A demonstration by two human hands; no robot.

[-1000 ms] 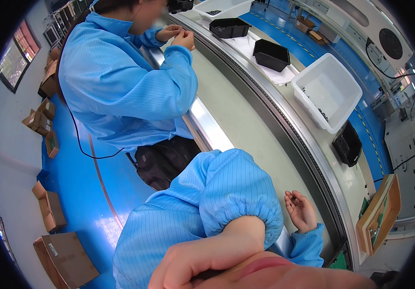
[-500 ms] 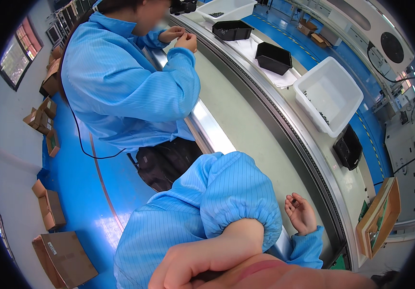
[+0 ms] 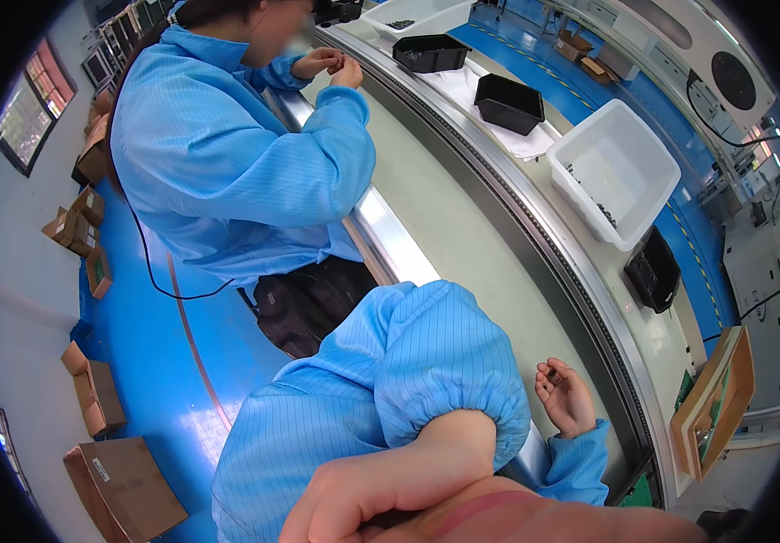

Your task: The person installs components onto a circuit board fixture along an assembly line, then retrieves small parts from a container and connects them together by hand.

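Observation:
My left hand (image 3: 354,496) is raised close to the camera at the lower edge, its wrist bent and fingers curled; what they hold, if anything, is hidden. The blue striped sleeve (image 3: 449,362) of that arm fills the lower middle. Over the near end of the pale conveyor belt (image 3: 489,281), my right hand (image 3: 566,401) is palm up with its fingers bent inward. A small dark piece (image 3: 550,369) shows at its fingertips, too small to name.
A person in a blue smock (image 3: 236,154) works at the belt, far left, hands together. Along the right ledge stand black bins (image 3: 509,104), a white tub (image 3: 621,172) with small dark parts, and a wooden-framed box (image 3: 711,407). Cardboard boxes (image 3: 127,489) lie on the blue floor.
The view has shifted slightly, so the bins and tub sit a little higher and further left. Both my hands keep nearly the same pose.

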